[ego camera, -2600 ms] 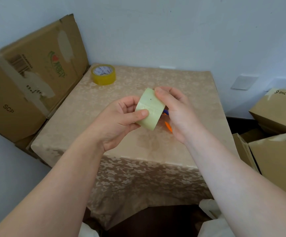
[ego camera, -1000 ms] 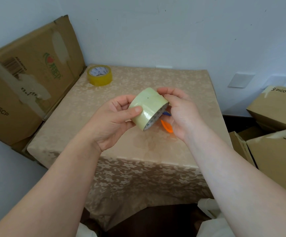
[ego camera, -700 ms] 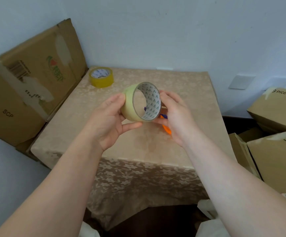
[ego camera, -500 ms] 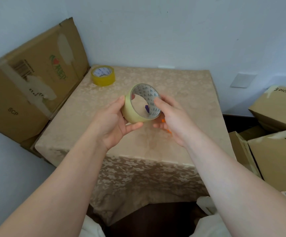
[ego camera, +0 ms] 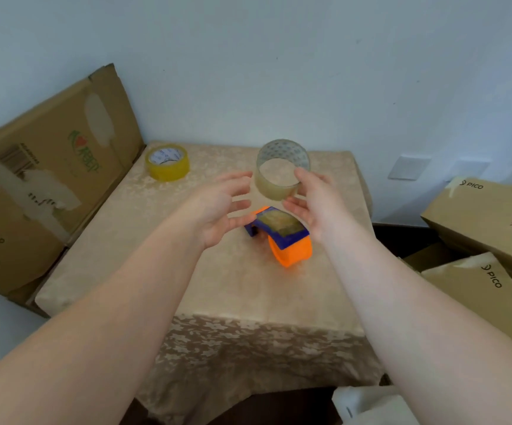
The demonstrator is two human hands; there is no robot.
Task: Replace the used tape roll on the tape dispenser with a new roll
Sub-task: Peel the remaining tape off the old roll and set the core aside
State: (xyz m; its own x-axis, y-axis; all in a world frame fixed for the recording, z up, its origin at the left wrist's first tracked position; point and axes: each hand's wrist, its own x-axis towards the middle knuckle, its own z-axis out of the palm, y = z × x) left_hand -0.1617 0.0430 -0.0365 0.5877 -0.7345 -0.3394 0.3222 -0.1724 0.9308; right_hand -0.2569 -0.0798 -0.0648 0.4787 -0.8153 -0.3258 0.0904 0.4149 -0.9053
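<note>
We have the pale tape roll (ego camera: 282, 170) up between our hands, above the far middle of the cloth-covered table (ego camera: 187, 283), its open core facing up and toward us. Our right hand (ego camera: 316, 204) touches its right wall with loosely spread fingers; our left hand (ego camera: 221, 210) is open and just clear of its left side (whether the roll is truly gripped, we cannot tell). The orange and blue tape dispenser (ego camera: 282, 237) lies on the table directly below and nearer us. The yellow tape roll (ego camera: 167, 162) sits flat at the far left corner, closer to our left hand.
</note>
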